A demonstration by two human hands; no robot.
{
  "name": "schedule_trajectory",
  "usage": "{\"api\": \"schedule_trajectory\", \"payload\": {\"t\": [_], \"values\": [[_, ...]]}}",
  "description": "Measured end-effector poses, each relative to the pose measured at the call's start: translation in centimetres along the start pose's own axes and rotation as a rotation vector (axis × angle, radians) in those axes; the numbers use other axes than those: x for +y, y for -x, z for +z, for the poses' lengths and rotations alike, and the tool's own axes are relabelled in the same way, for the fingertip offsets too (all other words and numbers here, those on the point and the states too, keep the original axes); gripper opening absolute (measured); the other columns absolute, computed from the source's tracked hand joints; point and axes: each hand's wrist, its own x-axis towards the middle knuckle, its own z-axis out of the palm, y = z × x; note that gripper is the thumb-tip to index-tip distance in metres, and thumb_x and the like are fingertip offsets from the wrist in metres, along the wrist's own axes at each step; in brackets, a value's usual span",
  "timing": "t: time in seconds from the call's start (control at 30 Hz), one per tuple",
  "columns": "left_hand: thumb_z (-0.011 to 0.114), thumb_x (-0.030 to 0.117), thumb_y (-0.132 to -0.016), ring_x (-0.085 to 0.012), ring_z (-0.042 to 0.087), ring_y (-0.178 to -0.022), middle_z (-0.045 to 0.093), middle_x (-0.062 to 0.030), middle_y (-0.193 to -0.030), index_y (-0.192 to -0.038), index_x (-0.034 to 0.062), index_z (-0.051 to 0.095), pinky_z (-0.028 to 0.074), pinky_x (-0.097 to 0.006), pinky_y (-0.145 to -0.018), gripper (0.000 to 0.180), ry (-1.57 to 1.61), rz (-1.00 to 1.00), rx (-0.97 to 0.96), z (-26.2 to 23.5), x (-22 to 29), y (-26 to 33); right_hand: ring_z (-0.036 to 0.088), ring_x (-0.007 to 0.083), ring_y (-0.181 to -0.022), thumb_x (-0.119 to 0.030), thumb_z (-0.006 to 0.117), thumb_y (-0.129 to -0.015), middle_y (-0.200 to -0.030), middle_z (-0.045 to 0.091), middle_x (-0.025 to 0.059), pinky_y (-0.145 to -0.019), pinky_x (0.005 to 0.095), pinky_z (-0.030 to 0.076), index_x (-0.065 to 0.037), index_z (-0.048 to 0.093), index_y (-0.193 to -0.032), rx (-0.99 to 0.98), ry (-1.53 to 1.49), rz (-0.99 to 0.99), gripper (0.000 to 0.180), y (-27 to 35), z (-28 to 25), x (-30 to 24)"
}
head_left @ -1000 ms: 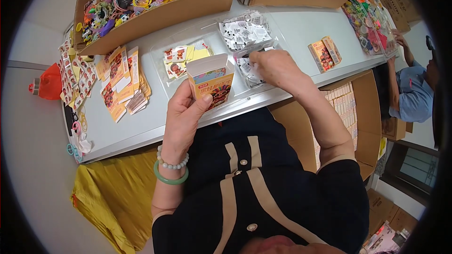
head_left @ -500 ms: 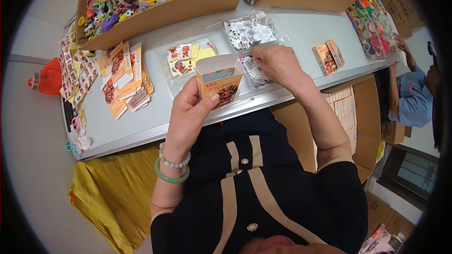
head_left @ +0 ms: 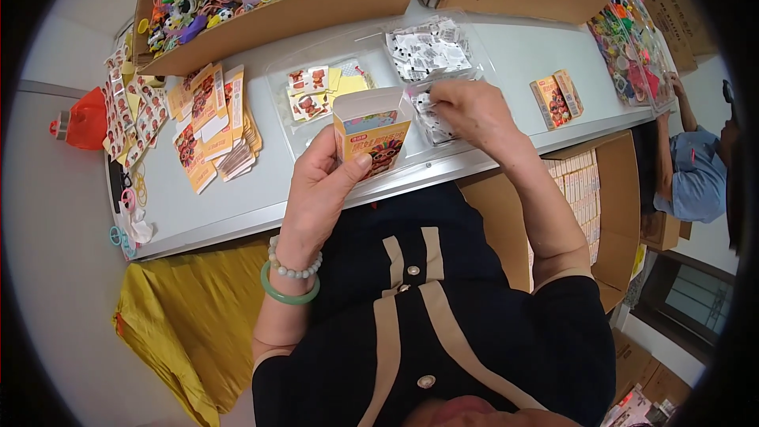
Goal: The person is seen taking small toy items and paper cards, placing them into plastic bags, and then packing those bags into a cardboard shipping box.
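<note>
My left hand (head_left: 328,174) grips a small orange-yellow carton (head_left: 375,142) with a colourful printed front, thumb across its face. The carton stands upright, its top flap raised and its mouth uncovered. Over a clear plastic tray of small black-and-white printed packets (head_left: 431,126) is my right hand (head_left: 478,115), fingers bent and drawn together at the packets; whatever is between the fingertips is hidden. Just beyond it lies a larger heap of such packets (head_left: 431,47). Stickers and yellow paper pieces (head_left: 316,91) fill another clear tray behind the carton.
Flattened cartons (head_left: 217,130) are stacked at left, beside sticker sheets (head_left: 130,103). Two filled cartons (head_left: 556,99) lie at right. Large cardboard boxes of trinkets (head_left: 277,12) line the back. Below the table edge, a cardboard box (head_left: 621,213) holds rows of cartons. Another person (head_left: 696,166) works at far right.
My right hand has shifted slightly nearer to me over the packets. My left hand still holds the carton in much the same place. The whole view has moved a little.
</note>
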Motion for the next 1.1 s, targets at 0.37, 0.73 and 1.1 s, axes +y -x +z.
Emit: {"api": "schedule_trajectory", "payload": {"t": [0.37, 0.73, 1.1], "values": [[0.055, 0.004, -0.088, -0.009, 0.052, -0.096, 0.059, -0.0045, -0.106, -0.116, -0.0011, 0.052, 0.042, -0.025, -0.088, 0.029, -0.052, 0.002, -0.004, 0.3, -0.3, 0.0, 0.052, 0.0068, -0.065, -0.005, 0.065, -0.078, -0.071, 0.059, -0.0004, -0.058, 0.0199, 0.041, -0.003, 0.059, -0.077, -0.001, -1.145, 0.237, 0.007, 1.2, -5.5, -2.4], [0.054, 0.008, -0.089, -0.0042, 0.052, -0.07, 0.058, -0.0008, -0.094, -0.115, 0.0021, 0.051, 0.045, -0.019, -0.05, 0.027, -0.084, 0.049, -0.035, 0.8, -0.5, 0.5, 0.055, 0.0212, -0.066, -0.004, 0.066, -0.072, -0.075, 0.056, 0.0073, -0.062, 0.0302, 0.043, -0.005, 0.063, -0.089, 0.141, -0.376, -0.359, 0.018, 0.6, -5.9, -8.3], [0.057, 0.004, -0.087, -0.0122, 0.056, -0.1, 0.058, -0.0059, -0.109, -0.117, -0.001, 0.05, 0.045, -0.028, -0.089, 0.032, 0.037, 0.165, 0.01, -0.7, -0.1, 0.7, 0.052, 0.0084, -0.079, -0.008, 0.059, -0.084, -0.084, 0.059, 0.0007, -0.072, 0.0223, 0.041, 0.0, 0.062, -0.086, 0.001, -1.103, 0.07, 0.01, 0.4, -4.4, -6.8]]}}
